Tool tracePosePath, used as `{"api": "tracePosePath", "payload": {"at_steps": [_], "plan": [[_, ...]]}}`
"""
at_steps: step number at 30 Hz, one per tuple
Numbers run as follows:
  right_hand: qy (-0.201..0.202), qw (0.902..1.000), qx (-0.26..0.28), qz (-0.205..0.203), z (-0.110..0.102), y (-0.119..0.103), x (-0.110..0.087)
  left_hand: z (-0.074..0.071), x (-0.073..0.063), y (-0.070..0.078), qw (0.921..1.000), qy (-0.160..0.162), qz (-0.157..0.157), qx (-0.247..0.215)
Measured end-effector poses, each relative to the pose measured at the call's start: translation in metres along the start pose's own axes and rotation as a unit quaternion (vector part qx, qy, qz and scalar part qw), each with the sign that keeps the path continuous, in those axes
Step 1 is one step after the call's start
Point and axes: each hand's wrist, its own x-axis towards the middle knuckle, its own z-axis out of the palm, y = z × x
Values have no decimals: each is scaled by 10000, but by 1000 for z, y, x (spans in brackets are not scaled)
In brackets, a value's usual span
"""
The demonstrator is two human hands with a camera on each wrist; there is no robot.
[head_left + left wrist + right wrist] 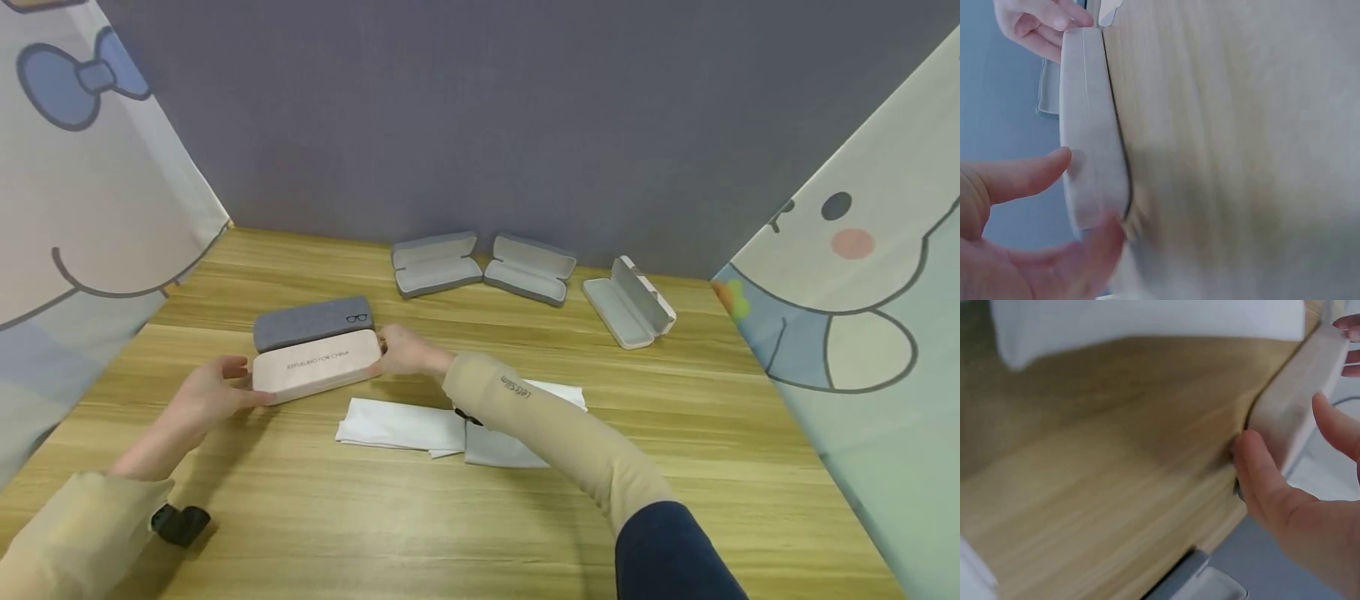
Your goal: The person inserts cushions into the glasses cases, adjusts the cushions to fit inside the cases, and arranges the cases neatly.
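Flanking pale case (318, 367): left hand (201, 400), fingers spread; right hand (411, 350), fingers together.
Closed grey case (303, 326): behind pale case.

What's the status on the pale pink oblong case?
Left hand, right hand at opposite ends of the pale pink case. Case closed. Grey-blue oblong case close behind. Folded white cloths front right, clear of it.

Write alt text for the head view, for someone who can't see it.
A person's left hand and right hand hold opposite ends of a closed pale pink glasses case, in front of a closed gray case on a wooden table. Three open cases sit farther back; folded pale cloths lie nearer.
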Motion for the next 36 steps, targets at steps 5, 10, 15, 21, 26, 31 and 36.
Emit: {"api": "tracePosePath", "payload": {"at_steps": [5,10,15,21,26,31,36], "plan": [[-156,9998,54,149,-17,8,-4,-1,-3,22,9936,1021,234,424],[118,9993,198,304,-37,15,-8,-1,-2,49,9857,1554,576,305],[575,9954,672,380,-57,26,-8,3,11,80,9925,1042,557,-312],[928,9804,1662,510,-81,37,-5,14,40,122,9874,439,351,-1478],[1063,9653,2301,627,-94,46,0,25,65,152,9754,-11,138,-2202],[1159,9589,2491,703,-101,58,4,41,88,171,9741,5,31,-2261],[1225,9533,2607,913,-104,73,6,51,103,177,9717,-88,-55,-2358]]}}
